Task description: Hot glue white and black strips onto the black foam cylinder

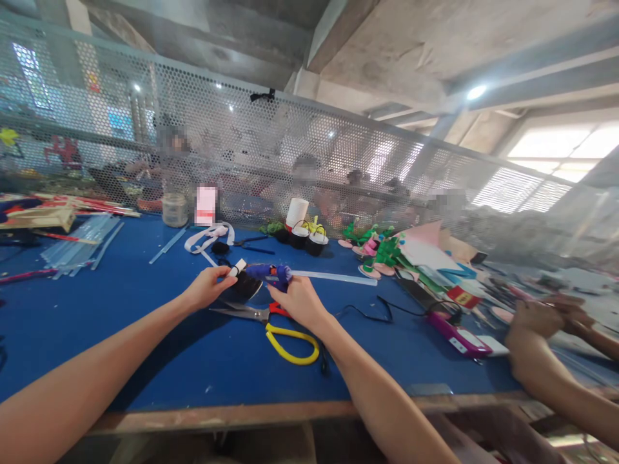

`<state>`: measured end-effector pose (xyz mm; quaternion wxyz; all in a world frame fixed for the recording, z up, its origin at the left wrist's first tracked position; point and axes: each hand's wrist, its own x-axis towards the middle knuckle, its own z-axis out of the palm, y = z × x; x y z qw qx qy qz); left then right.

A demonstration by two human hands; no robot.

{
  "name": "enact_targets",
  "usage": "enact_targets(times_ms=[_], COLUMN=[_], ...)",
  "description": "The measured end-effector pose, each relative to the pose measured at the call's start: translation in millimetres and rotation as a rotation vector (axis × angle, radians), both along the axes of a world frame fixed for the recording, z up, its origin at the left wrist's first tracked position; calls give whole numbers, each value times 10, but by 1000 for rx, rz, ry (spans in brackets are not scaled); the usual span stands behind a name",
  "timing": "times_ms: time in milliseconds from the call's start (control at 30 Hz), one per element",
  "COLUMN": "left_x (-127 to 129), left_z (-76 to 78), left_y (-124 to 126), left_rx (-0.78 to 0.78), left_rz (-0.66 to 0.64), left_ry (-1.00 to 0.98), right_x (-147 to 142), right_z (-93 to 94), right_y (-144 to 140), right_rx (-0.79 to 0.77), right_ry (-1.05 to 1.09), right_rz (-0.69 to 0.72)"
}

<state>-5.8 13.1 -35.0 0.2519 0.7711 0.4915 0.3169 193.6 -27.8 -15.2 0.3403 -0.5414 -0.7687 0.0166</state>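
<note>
Just beyond the yellow-handled scissors (278, 325) lying on the blue table (120, 322), the right hand (298, 299) is wrapped closed around a blue glue gun (271, 273), its tip aimed at a small black pot (247, 283) with a white strip that the left hand (207, 286) pinches, while a co-worker's hands (536, 322) work well to the scissors' right.

Our left hand (206, 288) pinches a small white piece (238, 267) against a black round object (247, 284). Our right hand (297, 299) grips a blue glue gun (271, 274), nozzle toward nine o'clock. Yellow-handled scissors (278, 325) lie at six o'clock of it on the blue table (145, 335). A co-worker's hands (536, 322) sit at three o'clock.
</note>
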Motion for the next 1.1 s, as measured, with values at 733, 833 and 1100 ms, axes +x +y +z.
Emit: enact_targets(times_ms=[733,833,1100], left_x=[-5,-7,-18], left_z=[4,-1,-14], left_y=[-16,-10,6], left_rx=[32,70,98], left_rz=[2,-13,-65], left_ry=[60,55,9], right_x=[7,15,14], right_z=[5,12,32], right_y=[7,6,-23], right_rx=[-11,-10,-12], right_ry=[12,23,26], right_rz=[2,0,14])
